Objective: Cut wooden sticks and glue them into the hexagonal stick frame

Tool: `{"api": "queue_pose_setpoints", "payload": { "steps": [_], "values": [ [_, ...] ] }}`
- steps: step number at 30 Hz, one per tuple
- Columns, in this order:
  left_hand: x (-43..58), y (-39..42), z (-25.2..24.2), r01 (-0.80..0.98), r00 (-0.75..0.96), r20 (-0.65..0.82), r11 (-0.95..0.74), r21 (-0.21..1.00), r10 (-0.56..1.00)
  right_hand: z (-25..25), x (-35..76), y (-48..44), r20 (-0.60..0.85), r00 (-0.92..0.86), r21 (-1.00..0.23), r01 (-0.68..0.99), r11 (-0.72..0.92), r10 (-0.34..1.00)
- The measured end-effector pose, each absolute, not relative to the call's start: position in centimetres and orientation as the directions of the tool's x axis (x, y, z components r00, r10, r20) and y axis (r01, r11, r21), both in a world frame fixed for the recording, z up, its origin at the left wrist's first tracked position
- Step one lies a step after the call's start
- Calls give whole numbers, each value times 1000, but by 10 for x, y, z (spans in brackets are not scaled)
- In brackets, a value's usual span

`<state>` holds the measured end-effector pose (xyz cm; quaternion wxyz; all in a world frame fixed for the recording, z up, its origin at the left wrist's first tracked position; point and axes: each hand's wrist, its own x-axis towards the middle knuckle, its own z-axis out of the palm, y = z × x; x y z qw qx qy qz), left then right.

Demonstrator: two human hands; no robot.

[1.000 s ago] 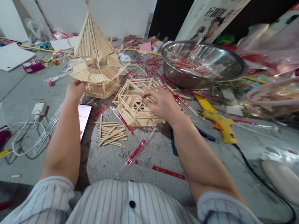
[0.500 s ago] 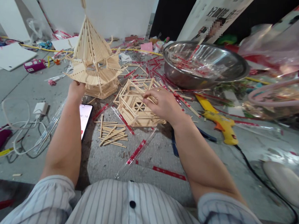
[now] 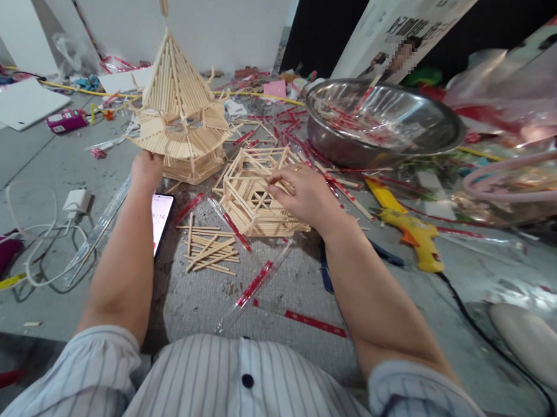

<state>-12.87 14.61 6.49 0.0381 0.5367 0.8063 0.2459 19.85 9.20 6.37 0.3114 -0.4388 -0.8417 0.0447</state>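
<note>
A pagoda-shaped tower of wooden sticks (image 3: 178, 113) stands on the grey floor. My left hand (image 3: 145, 169) reaches under its lower eave and grips the edge there. To its right lies an open hexagonal frame of sticks (image 3: 250, 191). My right hand (image 3: 302, 194) rests on the frame's right side, fingers pinched on one of its sticks. A small heap of loose wooden sticks (image 3: 208, 249) lies in front of the frame. A lit phone (image 3: 160, 220) lies beside my left forearm.
A large steel bowl (image 3: 386, 121) with red-marked wrappers sits at the back right. A yellow glue gun (image 3: 410, 231) with a black cord lies right of the frame. Red wrappers litter the floor. A white charger and cables (image 3: 70, 213) lie at the left.
The stick tower, tilted a second ago, now stands more upright with my left hand still under its eave. My right hand has stayed on the hexagonal frame.
</note>
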Motion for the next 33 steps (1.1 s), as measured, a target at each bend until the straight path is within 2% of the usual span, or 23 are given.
{"api": "queue_pose_setpoints", "payload": {
  "steps": [7,15,26,29,33],
  "values": [
    [-125,144,68,880,-396,182,315,354,900,65,199,92,492,-430,-348,700,624,757],
    [-129,144,67,875,-370,197,268,404,908,65,198,91,476,-432,-348,708,615,766],
    [-122,140,73,806,-437,180,295,513,882,65,198,90,483,-429,-349,706,617,764],
    [-120,140,70,741,-457,222,231,631,861,65,198,91,487,-428,-344,707,618,761],
    [-114,139,70,525,-541,263,77,847,799,64,199,90,486,-422,-337,717,610,765]
  ]
}}
